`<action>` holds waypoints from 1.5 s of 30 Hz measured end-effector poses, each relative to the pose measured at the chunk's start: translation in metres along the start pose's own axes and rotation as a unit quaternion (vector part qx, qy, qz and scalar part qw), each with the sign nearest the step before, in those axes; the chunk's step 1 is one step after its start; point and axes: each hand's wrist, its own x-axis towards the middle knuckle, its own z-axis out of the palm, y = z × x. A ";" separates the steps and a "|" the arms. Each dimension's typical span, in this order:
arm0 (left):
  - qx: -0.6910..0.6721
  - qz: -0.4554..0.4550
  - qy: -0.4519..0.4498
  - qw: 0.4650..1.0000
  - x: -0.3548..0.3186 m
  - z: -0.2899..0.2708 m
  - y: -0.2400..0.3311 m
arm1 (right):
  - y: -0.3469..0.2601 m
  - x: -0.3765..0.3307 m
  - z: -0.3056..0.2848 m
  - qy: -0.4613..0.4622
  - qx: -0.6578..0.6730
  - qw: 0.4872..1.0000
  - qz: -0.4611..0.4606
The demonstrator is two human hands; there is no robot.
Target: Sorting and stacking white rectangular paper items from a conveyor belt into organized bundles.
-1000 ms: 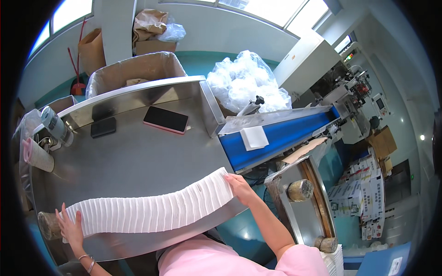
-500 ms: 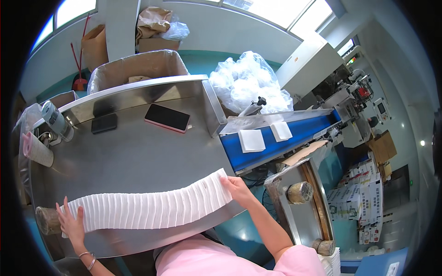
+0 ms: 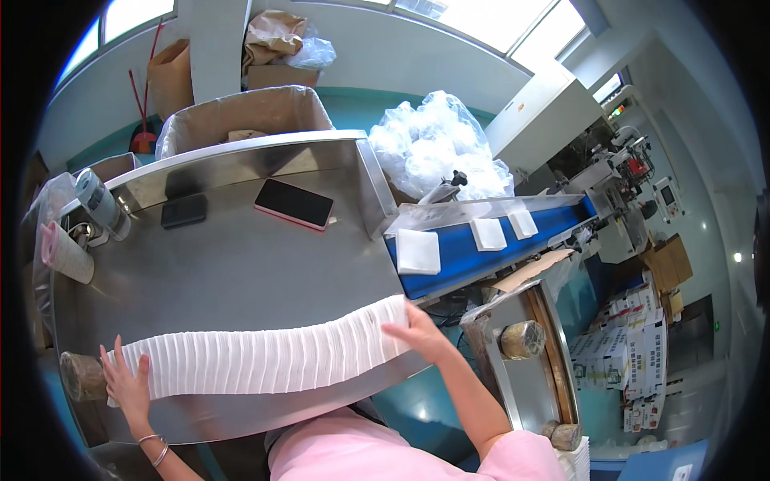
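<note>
Hands bracket a long row of white folded pads (image 3: 261,357) lying across the near part of the steel table (image 3: 241,272). Left hand (image 3: 124,385) lies flat against the row's left end, fingers spread and straight, not curled round anything. Right hand (image 3: 417,333) presses the right end, fingers extended along the last pad; palm side hidden, so any grip beneath cannot be told. Row looks squeezed between the two palms, resting on the table, its right end close to the table's edge and near the foot of the blue belt (image 3: 481,248).

Progress, as judged: row is gathered and held at both ends, not lifted. Three single pads, one large (image 3: 419,251) and two smaller (image 3: 504,230), lie on the belt, well apart from the row and not collected.

Against the earlier frames: one pad on the belt a second ago, two half a second ago, three now, each further down toward the table. Row and both hands sit in nearly the same place; no clear shortening of the row. Phone (image 3: 293,204) and dark case (image 3: 184,211) unmoved at the far side.
</note>
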 end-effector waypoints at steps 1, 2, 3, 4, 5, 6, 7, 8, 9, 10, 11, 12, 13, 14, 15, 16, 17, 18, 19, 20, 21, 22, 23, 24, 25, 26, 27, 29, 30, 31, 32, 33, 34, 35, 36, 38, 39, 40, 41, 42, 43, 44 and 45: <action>-0.003 0.002 0.003 1.000 -0.001 0.000 0.000 | -0.005 -0.002 0.003 -0.019 -0.010 0.997 0.072; -0.008 0.005 0.007 1.000 -0.001 -0.001 0.002 | -0.006 -0.001 0.001 -0.017 -0.011 0.997 0.072; -0.009 0.005 0.007 1.000 -0.001 -0.001 0.003 | -0.007 0.002 -0.001 0.005 0.087 0.987 0.132; -0.010 0.013 0.009 1.000 -0.001 -0.002 0.004 | -0.007 0.003 -0.002 0.027 0.184 0.964 0.191; -0.011 0.021 0.011 1.000 -0.003 -0.002 0.005 | 0.000 0.005 -0.003 0.029 0.202 0.962 0.183; -0.012 0.020 0.011 1.000 -0.003 -0.003 0.006 | 0.005 0.004 -0.003 0.029 0.201 0.962 0.183; -0.013 0.019 0.009 1.000 -0.003 -0.005 0.008 | 0.008 0.004 -0.003 0.019 0.135 0.985 0.104; -0.013 0.019 0.005 1.000 -0.003 -0.006 0.008 | 0.009 0.004 -0.001 0.009 0.069 0.997 0.025; -0.014 0.020 0.005 1.000 -0.003 -0.006 0.009 | 0.017 0.007 -0.009 0.052 0.127 0.988 0.069; -0.017 0.021 0.006 1.000 -0.003 -0.006 0.009 | 0.026 0.012 -0.019 0.095 0.184 0.972 0.113; -0.021 0.019 0.006 1.000 -0.003 -0.006 0.009 | 0.026 0.018 -0.027 0.194 0.270 0.934 0.134; -0.022 0.018 0.006 1.000 -0.004 -0.006 0.010 | 0.029 0.022 -0.033 0.236 0.361 0.894 0.119; -0.017 0.024 0.004 1.000 -0.003 -0.006 0.012 | 0.031 0.017 -0.034 0.213 0.341 0.904 0.144; -0.008 0.023 0.002 1.000 -0.004 -0.005 0.013 | 0.021 0.014 -0.027 0.182 0.321 0.914 0.170; -0.007 0.020 0.001 1.000 -0.005 -0.005 0.013 | 0.014 0.003 -0.015 0.127 0.248 0.948 0.155; -0.009 0.019 0.001 1.000 -0.007 -0.006 0.013 | -0.005 -0.002 -0.003 0.019 0.023 0.997 0.067; -0.014 0.020 0.003 1.000 -0.007 -0.007 0.014 | -0.004 0.000 -0.004 -0.032 0.021 0.994 0.107; -0.014 0.022 0.003 1.000 -0.009 -0.007 0.014 | -0.001 0.001 -0.005 -0.082 0.019 0.986 0.146; -0.014 0.025 0.004 1.000 -0.010 -0.008 0.014 | 0.002 0.001 -0.006 -0.081 0.020 0.986 0.146; -0.014 0.026 0.005 1.000 -0.010 -0.008 0.015 | 0.006 0.003 -0.007 -0.034 0.098 0.978 0.182; -0.015 0.026 0.005 1.000 -0.010 -0.009 0.017 | 0.007 0.005 -0.007 0.013 0.175 0.960 0.216; -0.013 0.025 0.002 1.000 -0.011 -0.010 0.018 | 0.007 0.004 -0.005 0.013 0.175 0.961 0.216; -0.011 0.025 -0.001 1.000 -0.011 -0.011 0.019 | 0.007 0.002 -0.001 0.019 0.152 0.979 0.135; -0.011 0.025 -0.001 1.000 -0.012 -0.011 0.019 | 0.006 0.000 0.001 0.024 0.129 0.990 0.052; -0.010 0.027 0.001 1.000 -0.013 -0.010 0.019 | 0.011 0.003 -0.004 0.024 0.129 0.990 0.052; -0.009 0.030 0.004 1.000 -0.012 -0.010 0.019 | 0.023 0.009 -0.015 0.091 0.188 0.973 0.096; -0.010 0.032 0.004 0.999 -0.012 -0.011 0.020 | 0.034 0.014 -0.027 0.158 0.244 0.947 0.139; -0.011 0.039 -0.006 0.999 -0.014 -0.013 0.023 | 0.040 0.015 -0.036 0.227 0.381 0.884 0.148; -0.008 0.033 -0.005 0.999 -0.016 -0.013 0.023 | 0.028 0.013 -0.030 0.232 0.401 0.867 0.181; -0.008 0.040 0.005 0.999 -0.017 -0.011 0.024 | 0.017 0.010 -0.014 0.181 0.272 0.936 0.134; -0.009 0.056 0.012 0.998 -0.018 -0.010 0.024 | 0.007 0.000 0.002 0.133 0.136 0.978 0.084; -0.008 0.058 0.010 0.998 -0.020 -0.009 0.023 | -0.002 -0.003 0.001 -0.020 0.042 0.999 -0.004; -0.006 0.059 0.015 0.998 -0.021 -0.008 0.021 | 0.001 -0.002 0.000 -0.019 0.043 0.999 -0.002; -0.007 0.060 0.021 0.998 -0.020 -0.007 0.023 | 0.004 0.002 -0.001 -0.020 0.084 0.992 0.092; -0.008 0.062 0.021 0.998 -0.020 -0.008 0.025 | 0.005 0.005 -0.002 -0.021 0.125 0.975 0.184; -0.001 0.063 0.020 0.998 -0.023 -0.010 0.028 | 0.001 0.001 0.003 0.022 0.212 0.957 0.196; -0.001 0.061 0.019 0.998 -0.024 -0.012 0.028 | -0.001 0.000 0.006 0.039 0.189 0.972 0.131; -0.008 0.062 0.018 0.998 -0.025 -0.014 0.029 | -0.002 0.000 0.008 0.055 0.165 0.983 0.066; -0.016 0.066 0.018 0.998 -0.025 -0.015 0.029 | 0.002 0.001 0.003 0.056 0.165 0.983 0.065; -0.018 0.067 0.018 0.997 -0.025 -0.015 0.029 | 0.011 0.005 -0.008 0.074 0.169 0.977 0.109; -0.020 0.069 0.018 0.997 -0.025 -0.014 0.029 | 0.022 0.009 -0.019 0.091 0.173 0.969 0.153; -0.022 0.068 0.018 0.997 -0.026 -0.014 0.030 | 0.025 0.015 -0.028 0.163 0.281 0.935 0.142; -0.023 0.066 0.019 0.997 -0.026 -0.014 0.031 | 0.028 0.014 -0.033 0.203 0.351 0.905 0.131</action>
